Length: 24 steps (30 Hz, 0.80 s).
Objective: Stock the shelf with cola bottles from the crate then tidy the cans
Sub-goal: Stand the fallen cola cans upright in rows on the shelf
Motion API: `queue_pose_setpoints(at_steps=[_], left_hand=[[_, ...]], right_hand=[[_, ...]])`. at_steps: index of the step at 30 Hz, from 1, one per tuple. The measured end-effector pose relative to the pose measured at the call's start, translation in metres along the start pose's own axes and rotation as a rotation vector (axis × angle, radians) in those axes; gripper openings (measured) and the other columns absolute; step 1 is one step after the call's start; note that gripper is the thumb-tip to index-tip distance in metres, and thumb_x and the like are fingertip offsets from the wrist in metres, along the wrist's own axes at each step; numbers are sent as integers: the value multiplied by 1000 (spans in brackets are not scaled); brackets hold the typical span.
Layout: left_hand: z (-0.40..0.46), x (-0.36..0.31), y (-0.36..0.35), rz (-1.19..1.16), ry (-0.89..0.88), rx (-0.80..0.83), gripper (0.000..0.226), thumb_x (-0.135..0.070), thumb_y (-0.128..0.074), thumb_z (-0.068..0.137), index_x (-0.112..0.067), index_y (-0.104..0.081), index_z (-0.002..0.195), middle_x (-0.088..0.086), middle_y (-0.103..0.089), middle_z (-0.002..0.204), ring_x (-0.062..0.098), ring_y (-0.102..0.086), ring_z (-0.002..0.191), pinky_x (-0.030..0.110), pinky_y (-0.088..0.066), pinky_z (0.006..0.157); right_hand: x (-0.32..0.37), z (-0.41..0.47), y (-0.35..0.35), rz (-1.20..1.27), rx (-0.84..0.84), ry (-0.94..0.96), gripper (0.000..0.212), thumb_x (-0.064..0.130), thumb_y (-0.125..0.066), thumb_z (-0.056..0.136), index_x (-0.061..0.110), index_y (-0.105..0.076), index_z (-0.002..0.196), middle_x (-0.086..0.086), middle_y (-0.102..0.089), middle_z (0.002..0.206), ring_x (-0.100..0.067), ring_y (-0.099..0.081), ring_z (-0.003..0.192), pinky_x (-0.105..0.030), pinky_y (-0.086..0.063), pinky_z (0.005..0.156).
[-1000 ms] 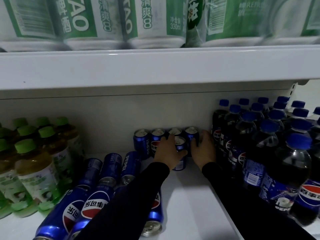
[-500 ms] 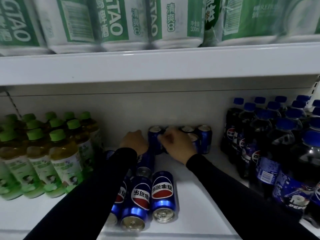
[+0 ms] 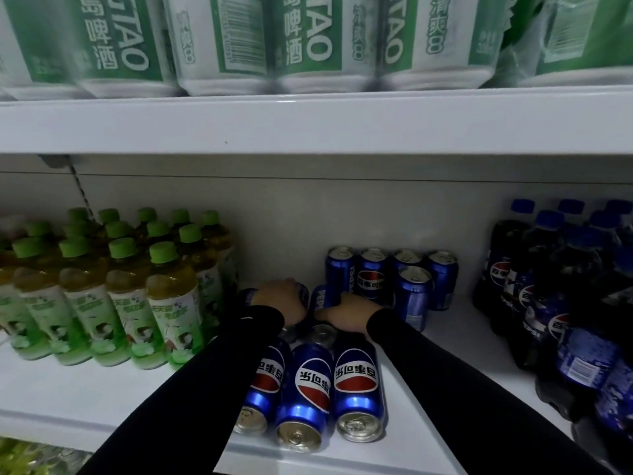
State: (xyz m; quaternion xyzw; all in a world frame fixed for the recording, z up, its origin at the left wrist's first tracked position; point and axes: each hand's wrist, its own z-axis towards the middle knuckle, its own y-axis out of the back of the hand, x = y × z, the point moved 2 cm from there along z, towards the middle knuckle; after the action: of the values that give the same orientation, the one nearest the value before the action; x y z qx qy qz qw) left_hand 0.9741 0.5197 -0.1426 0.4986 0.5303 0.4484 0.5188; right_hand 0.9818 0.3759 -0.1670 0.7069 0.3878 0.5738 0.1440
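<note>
Blue cola cans lie on their sides in the middle of the white shelf [image 3: 102,392]; three of them [image 3: 313,389] point their tops at me. Behind these lie more cans. My left hand [image 3: 282,298] is closed over one lying can at the back left. My right hand [image 3: 349,311] grips another lying can [image 3: 320,298] beside it. Several upright cans [image 3: 412,289] stand against the back wall to the right of my hands. Dark cola bottles [image 3: 548,296] with blue caps fill the right end. No crate is in view.
Green-capped tea bottles [image 3: 120,296] stand in rows on the left of the same shelf. The shelf above [image 3: 308,125] hangs low and carries green and white beer packs [image 3: 301,42]. Bare shelf shows between the upright cans and the cola bottles.
Both hands left the upright cans at the back, moved left and down, and now close on lying cans. The view has shifted left.
</note>
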Motion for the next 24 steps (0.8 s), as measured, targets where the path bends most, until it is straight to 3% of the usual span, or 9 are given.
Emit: queue_pose_setpoints(at_steps=[3,6,11,13,16,20,22,24], left_hand=[[3,-3,-4,-1,1,-1,29,-32,-55,86,-13,-65,105,9,-70,102,25,-65,87,31,-53,75],[1,-3,-4,9,51,47,37,-36,-68,77,-12,-64,104,8,-70,102,24,-66,88,29,-51,70],[-2,-3,-7,85,96,26,52,-32,-75,76,-8,-56,119,9,-67,114,26,-65,102,28,-47,72],[-2,-5,-6,83,66,-2,45,-29,-71,78,-9,-60,116,9,-69,112,27,-66,100,29,-49,73],[-6,-8,6,24,5,7,33,-29,-68,81,-9,-65,107,10,-70,104,28,-66,94,31,-50,73],[-6,-3,22,-90,45,17,42,-37,-70,79,-8,-61,108,10,-66,109,22,-56,85,27,-42,64],[-1,-1,26,-178,58,-32,53,-40,-71,77,-9,-56,117,10,-62,118,24,-58,95,28,-46,67],[3,-3,30,-261,55,-78,59,-44,-72,76,-11,-54,121,9,-61,117,24,-59,99,31,-52,77]], right_hand=[[-3,3,5,103,19,-52,63,45,-69,68,11,-60,120,-9,-67,112,-25,-64,100,-43,-53,95],[-4,7,-1,127,-26,-31,84,65,-69,47,19,-62,117,-4,-68,111,-22,-65,98,-39,-55,91],[-9,19,-7,150,-87,-4,80,59,-71,38,17,-67,106,-5,-71,102,-22,-67,92,-42,-57,87],[-6,14,-4,190,-105,3,73,55,-69,41,13,-69,101,-9,-72,98,-24,-67,90,-39,-57,86],[2,0,9,193,-175,36,54,50,-67,63,7,-70,95,-12,-72,89,-23,-66,82,-31,-52,71],[11,-20,33,145,-290,83,30,39,-69,79,12,-59,75,-1,-60,70,-19,-59,70,-25,-40,53],[12,-26,43,116,-341,109,33,39,-71,77,12,-57,88,-2,-60,81,-19,-57,77,-25,-39,53],[12,-33,51,113,-373,137,50,39,-74,75,12,-52,110,-3,-58,99,-20,-56,90,-28,-44,61]])
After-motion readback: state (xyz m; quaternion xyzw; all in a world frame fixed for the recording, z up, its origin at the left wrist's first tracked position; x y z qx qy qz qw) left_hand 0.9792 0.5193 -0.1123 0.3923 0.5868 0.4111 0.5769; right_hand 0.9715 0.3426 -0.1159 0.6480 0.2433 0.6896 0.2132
